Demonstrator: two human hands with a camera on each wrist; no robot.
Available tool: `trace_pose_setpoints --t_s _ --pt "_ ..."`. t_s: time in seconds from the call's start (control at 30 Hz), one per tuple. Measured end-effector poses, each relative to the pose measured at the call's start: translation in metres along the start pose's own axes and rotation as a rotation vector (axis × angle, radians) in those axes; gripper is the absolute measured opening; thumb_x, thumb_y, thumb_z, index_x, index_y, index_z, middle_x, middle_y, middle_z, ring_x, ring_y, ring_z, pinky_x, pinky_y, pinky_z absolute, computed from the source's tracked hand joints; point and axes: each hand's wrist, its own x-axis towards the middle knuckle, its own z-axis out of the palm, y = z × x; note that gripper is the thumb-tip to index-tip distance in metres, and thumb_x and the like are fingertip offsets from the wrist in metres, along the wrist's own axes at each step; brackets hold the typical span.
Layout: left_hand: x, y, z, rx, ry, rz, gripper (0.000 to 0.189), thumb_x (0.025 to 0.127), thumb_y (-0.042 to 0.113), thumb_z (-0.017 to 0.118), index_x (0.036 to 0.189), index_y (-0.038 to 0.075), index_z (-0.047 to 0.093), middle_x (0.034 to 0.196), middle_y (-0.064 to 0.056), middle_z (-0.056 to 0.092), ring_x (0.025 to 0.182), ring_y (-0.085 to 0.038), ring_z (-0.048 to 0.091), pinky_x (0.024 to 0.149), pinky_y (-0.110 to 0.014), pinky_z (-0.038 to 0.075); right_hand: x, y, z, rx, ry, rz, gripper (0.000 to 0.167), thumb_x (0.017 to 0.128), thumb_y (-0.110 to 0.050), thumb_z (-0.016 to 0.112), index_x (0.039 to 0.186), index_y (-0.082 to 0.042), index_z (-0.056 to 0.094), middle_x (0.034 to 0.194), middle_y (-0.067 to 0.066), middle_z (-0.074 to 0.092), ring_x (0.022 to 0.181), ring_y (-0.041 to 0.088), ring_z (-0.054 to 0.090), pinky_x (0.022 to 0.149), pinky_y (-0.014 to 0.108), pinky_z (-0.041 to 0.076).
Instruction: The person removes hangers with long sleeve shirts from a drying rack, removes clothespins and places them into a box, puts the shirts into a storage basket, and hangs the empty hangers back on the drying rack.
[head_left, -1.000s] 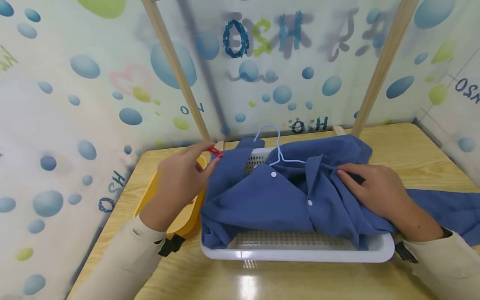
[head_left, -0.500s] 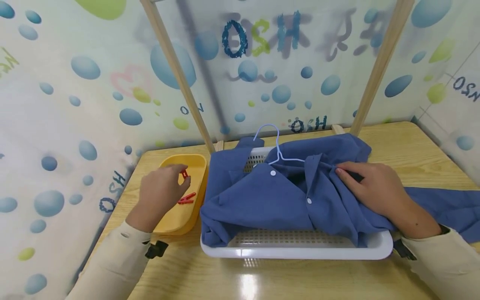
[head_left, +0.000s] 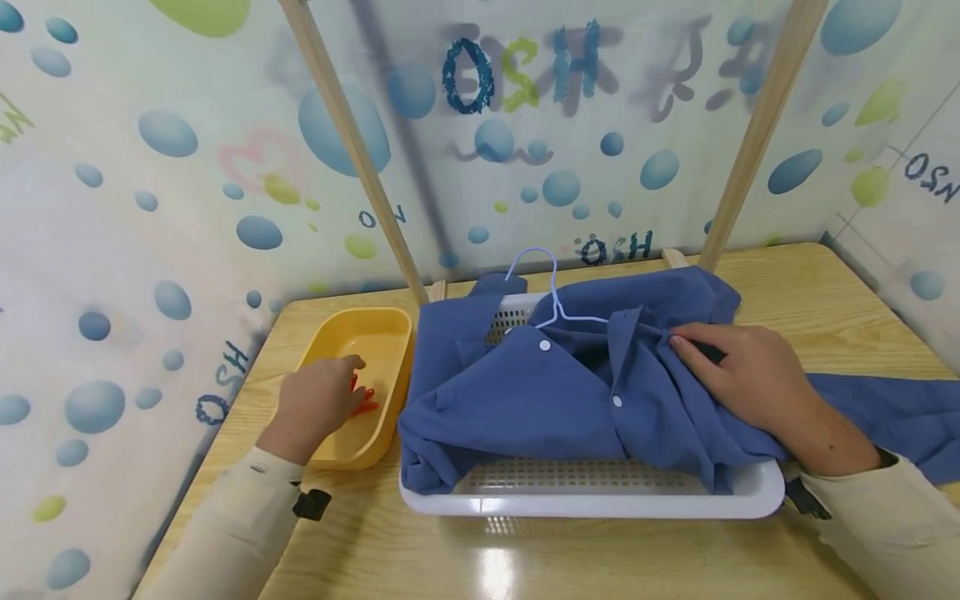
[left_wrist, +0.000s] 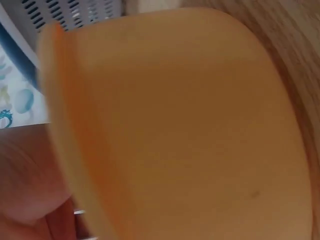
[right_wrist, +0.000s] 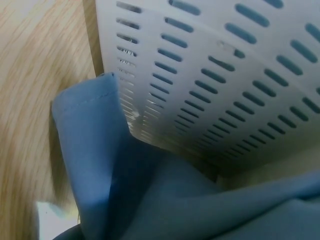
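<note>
My left hand (head_left: 318, 404) is low over the yellow tray (head_left: 405, 358), index finger and thumb spread apart beside several red clothespins (head_left: 366, 405). In the left wrist view, part of that hand (left_wrist: 30, 175) shows at the lower left against the tray's wall (left_wrist: 185, 125). A blue button-up shirt (head_left: 525, 400) lies over the white perforated basket (head_left: 592, 507), its collar around a pale lavender hanger (head_left: 557, 292). My right hand (head_left: 750, 379) pinches the shirt near the hanger's right end. The right wrist view has blue cloth (right_wrist: 95, 145) against the basket wall (right_wrist: 165, 60) and no fingers.
Two wooden poles (head_left: 352, 142) (head_left: 757, 133) rise at the table's back edge. One shirt sleeve (head_left: 892, 417) spreads over the wooden table (head_left: 570, 558) at the right. A patterned curtain (head_left: 480, 167) hangs behind.
My left hand has moved from beside the shirt, down and left to the yellow tray, and let go of its red clothespin there. My right hand has kept its pinch on the shirt.
</note>
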Motion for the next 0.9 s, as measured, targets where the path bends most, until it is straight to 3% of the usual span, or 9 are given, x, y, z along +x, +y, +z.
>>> trace_pose_setpoints --t_s 0.33,0.53,0.9 --pt "0.002 -0.007 0.016 0.001 0.014 0.057 0.035 0.084 0.020 0.078 0.114 0.005 0.070 0.074 -0.007 0.068 0.056 -0.019 0.055 0.044 -0.034 0.045 -0.001 0.001 0.000 0.009 0.016 -0.010 0.019 0.089 -0.016 0.071 0.105 -0.009 0.078 0.093 0.014 0.077 0.074 0.032 0.072 0.068 0.054 0.055" --pt "0.001 -0.005 0.020 0.010 -0.017 0.050 0.033 0.085 0.018 0.075 0.115 0.006 0.070 0.066 -0.004 0.062 0.054 -0.019 0.051 0.044 -0.033 0.042 0.000 0.001 0.000 0.006 0.005 -0.007 0.019 0.089 -0.016 0.071 0.106 -0.009 0.078 0.093 0.014 0.077 0.073 0.032 0.072 0.068 0.054 0.055" --pt "0.001 -0.002 0.016 -0.034 -0.053 0.031 0.038 0.085 0.018 0.075 0.121 0.007 0.068 0.071 -0.004 0.063 0.057 -0.019 0.050 0.044 -0.032 0.039 0.000 0.000 0.000 0.012 0.006 -0.003 0.019 0.090 -0.016 0.070 0.106 -0.009 0.078 0.092 0.015 0.077 0.072 0.033 0.071 0.067 0.055 0.054"
